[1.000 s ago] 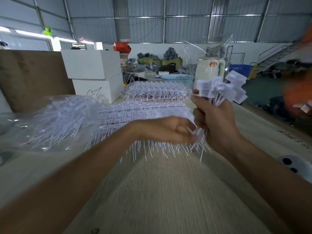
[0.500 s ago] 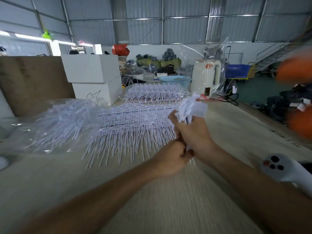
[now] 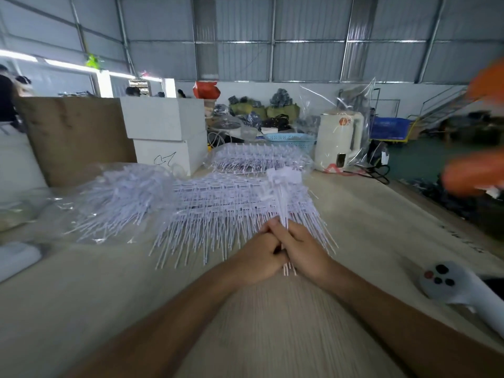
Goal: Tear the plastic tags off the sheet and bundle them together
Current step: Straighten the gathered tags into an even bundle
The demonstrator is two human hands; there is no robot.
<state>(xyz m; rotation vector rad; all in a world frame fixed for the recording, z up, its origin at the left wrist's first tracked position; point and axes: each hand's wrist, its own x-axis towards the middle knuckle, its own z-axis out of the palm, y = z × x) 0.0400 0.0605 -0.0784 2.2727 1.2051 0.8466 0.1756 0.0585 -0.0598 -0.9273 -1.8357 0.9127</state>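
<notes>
Head view: since the earlier frame the bundle of tags (image 3: 282, 199) has dropped from raised to upright over the worktop (image 3: 272, 317) middle. The left hand (image 3: 259, 257) and right hand (image 3: 302, 251) both clasp its stems. The tags look light, springy and slippery; grip low on the stems.

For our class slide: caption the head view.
Both hands grip a bundle of plastic tags upright above the sheets.
</notes>
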